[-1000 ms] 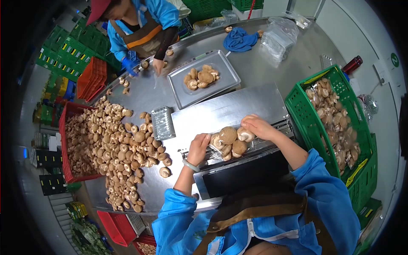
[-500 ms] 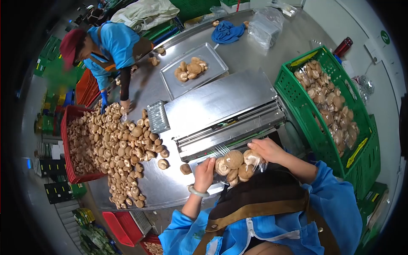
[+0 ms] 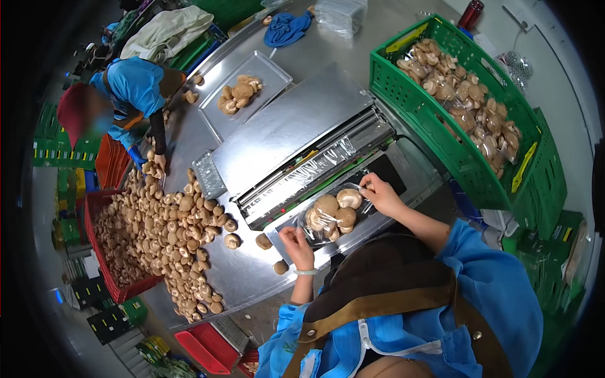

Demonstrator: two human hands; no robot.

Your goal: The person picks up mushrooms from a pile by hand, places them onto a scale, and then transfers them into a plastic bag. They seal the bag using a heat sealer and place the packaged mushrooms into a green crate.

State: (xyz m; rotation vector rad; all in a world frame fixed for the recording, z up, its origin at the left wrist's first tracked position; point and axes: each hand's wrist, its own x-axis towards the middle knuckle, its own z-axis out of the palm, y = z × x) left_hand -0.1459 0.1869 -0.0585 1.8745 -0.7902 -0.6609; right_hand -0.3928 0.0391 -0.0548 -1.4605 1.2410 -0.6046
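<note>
A tray of several mushrooms (image 3: pixel 327 205) with clear film over it lies on the front part of the wrapping machine (image 3: pixel 296 148). At its left end, my left hand (image 3: pixel 297 248) pinches the edge of the film. My right hand (image 3: pixel 380 194) is closed on the film at the right end. Stretched clear film also shows across the machine's rollers. A stack of clear trays (image 3: pixel 208 174) stands left of the machine. Loose mushrooms (image 3: pixel 170 227) are heaped farther left, and a few single ones lie near my left hand.
A green crate (image 3: pixel 394 79) of wrapped mushrooms is at the right. A metal tray (image 3: pixel 277 74) with mushrooms sits behind the machine, near a blue cloth (image 3: pixel 287 29). A red crate (image 3: pixel 94 217) borders the heap. A co-worker (image 3: pixel 132 88) leans over the table's far left.
The mushroom pack has gone from in front of my body onto the machine's front, with both hands at its ends. The view has shifted, and the co-worker's head has turned.
</note>
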